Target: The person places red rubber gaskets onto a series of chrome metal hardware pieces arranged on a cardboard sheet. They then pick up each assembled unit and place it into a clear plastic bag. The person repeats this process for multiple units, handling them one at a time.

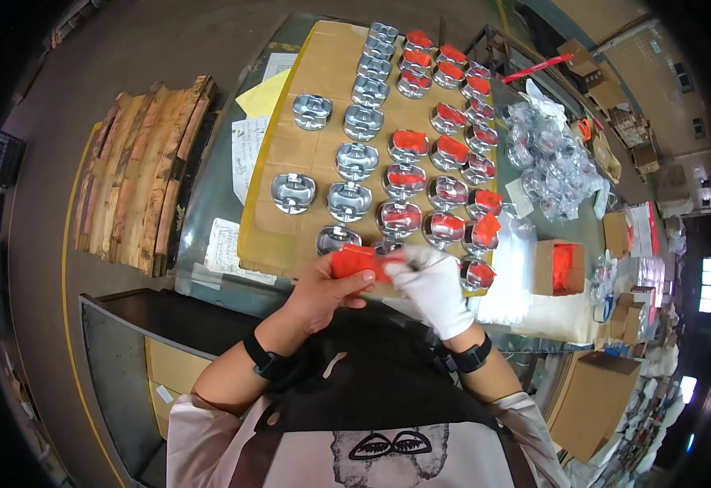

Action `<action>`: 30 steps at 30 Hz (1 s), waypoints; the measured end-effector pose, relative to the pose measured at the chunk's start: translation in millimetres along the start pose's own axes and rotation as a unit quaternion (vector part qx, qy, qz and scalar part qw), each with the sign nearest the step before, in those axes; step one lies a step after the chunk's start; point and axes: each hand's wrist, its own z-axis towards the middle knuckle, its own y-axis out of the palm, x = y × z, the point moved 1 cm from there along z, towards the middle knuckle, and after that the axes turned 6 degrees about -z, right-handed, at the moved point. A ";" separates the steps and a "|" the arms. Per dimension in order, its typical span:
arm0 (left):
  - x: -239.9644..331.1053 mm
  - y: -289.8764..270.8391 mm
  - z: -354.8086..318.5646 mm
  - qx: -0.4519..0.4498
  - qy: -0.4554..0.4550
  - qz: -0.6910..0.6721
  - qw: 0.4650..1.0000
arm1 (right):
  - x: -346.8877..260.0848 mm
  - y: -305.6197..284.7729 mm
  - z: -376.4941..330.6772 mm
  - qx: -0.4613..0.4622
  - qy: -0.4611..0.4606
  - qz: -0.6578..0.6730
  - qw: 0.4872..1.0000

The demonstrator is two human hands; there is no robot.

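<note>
Taking the cardboard sheet (290, 154) as the landmark and going left to right: a stack of rough wooden boards (140, 175) is lying well off its left edge, and loose paper sheets (250, 142) are poking out from under that same edge. On the sheet, rows of shiny metal pistons (357, 160) are standing, bare ones toward the left, ones with orange pieces tucked in toward the right.

At the sheet's near edge the left hand (323, 289), bare, is gripping a small orange packet (355, 262), its fingers curled together and clamped on it. The right hand (432, 285), in a white glove, is pinching the packet's right end, fingers closed on it.

Off the sheet's right edge a small open box of orange packets (560, 267) is sitting, with a heap of clear plastic bags (550, 163) beyond it.

The risk, as I judge it: the packet is being worked just above the nearest pistons, so a slip of the smooth glove could drop it among them or knock one over into its neighbours, since they are standing close together.
</note>
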 end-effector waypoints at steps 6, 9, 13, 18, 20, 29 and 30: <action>-11.2 -22.4 -2.7 0.001 0.009 -0.176 0.984 | 21.4 15.1 22.7 -0.011 -0.150 -0.612 0.777; -9.0 -19.6 -12.9 -0.017 0.021 -0.205 0.978 | 6.5 7.3 23.3 0.037 -0.219 -0.534 0.815; -12.6 -17.9 -20.7 0.003 0.069 -0.138 0.988 | -36.5 1.3 8.6 -0.074 -0.117 -0.144 0.980; -14.6 -31.7 -28.4 0.100 0.074 -0.065 0.990 | -19.9 36.8 17.5 -0.092 0.031 0.072 0.993; -15.1 -37.7 -32.9 0.136 0.088 -0.112 0.980 | -25.7 39.1 39.7 0.065 -0.235 -0.211 0.947; -1.9 -30.1 -38.9 0.086 0.160 -0.231 0.956 | -69.7 33.2 29.4 -0.111 -0.097 -0.120 0.982; -1.4 -30.3 -37.5 0.093 0.156 -0.212 0.960 | -81.1 29.6 27.0 -0.198 -0.029 -0.066 0.978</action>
